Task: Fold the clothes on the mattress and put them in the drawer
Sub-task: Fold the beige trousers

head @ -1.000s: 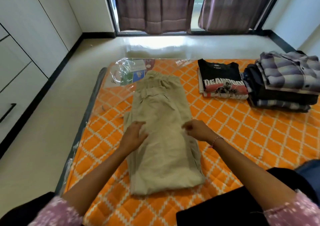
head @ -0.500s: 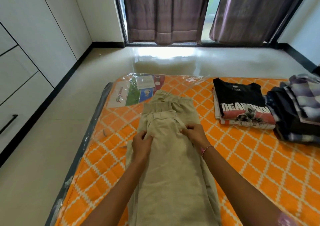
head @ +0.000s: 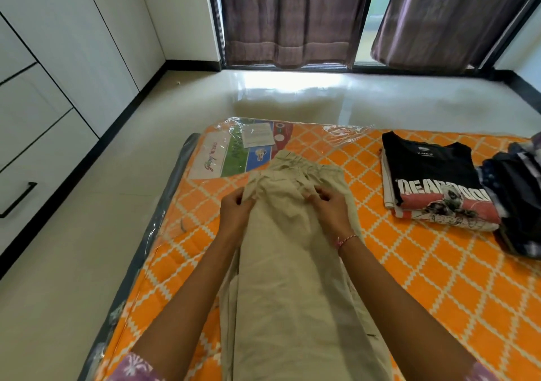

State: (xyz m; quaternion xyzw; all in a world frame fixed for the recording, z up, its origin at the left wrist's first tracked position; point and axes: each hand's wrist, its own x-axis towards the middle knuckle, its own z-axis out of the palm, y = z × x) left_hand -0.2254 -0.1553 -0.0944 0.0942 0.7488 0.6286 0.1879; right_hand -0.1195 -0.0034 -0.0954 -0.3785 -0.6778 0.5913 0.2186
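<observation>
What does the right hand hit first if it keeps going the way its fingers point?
Right hand points up-left across the beige trousers. First contact would likely be the left hand gripping the opposite edge; depth is unclear.

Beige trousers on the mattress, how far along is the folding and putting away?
Done: a black T-shirt lies folded on the mattress, beside a pile of dark clothes at the right edge. In hand: the left hand and right hand pinch the beige trousers, which are laid out long. Left: finishing this fold and moving everything to the drawer, which is closed.
</observation>
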